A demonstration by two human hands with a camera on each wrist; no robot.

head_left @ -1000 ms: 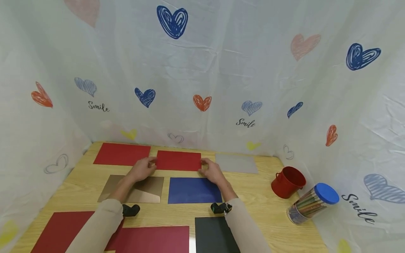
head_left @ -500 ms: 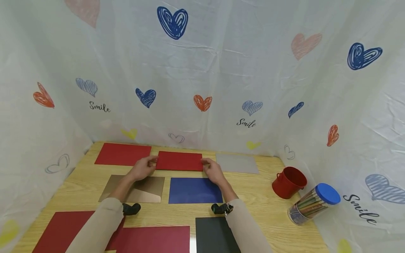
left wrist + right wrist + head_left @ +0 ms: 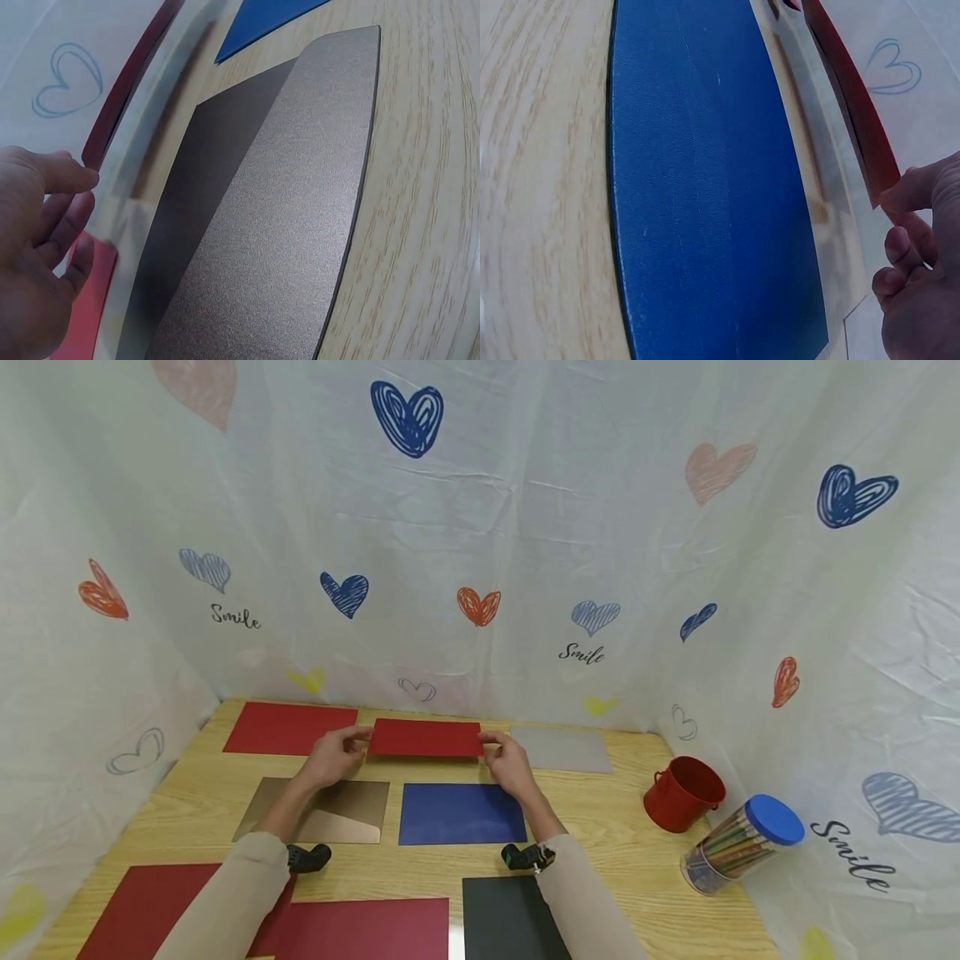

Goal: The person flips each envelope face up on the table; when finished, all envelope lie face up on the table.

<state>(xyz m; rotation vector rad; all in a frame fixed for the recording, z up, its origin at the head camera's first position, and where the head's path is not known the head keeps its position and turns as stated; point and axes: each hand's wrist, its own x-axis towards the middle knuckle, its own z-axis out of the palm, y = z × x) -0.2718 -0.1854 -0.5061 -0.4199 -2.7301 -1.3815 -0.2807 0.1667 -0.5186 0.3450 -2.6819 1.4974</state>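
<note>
Left hand (image 3: 333, 760) and right hand (image 3: 512, 766) in my head view, fingers clamped on opposite ends of middle red card (image 3: 426, 738), above wood table (image 3: 607, 827), heart-printed sheet (image 3: 525, 543) behind.

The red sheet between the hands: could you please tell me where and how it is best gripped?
Pinch the red sheet by its short ends, left hand from the left, right hand from the right. It is thin, wide and raised off the table, so supporting both ends likely keeps it level.

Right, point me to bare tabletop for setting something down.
Widest: between blue sheet and red bucket. Narrower: between blue sheet and crimson sheet. Crowded: around the raised red sheet, flanked by left hand and right hand.
</note>
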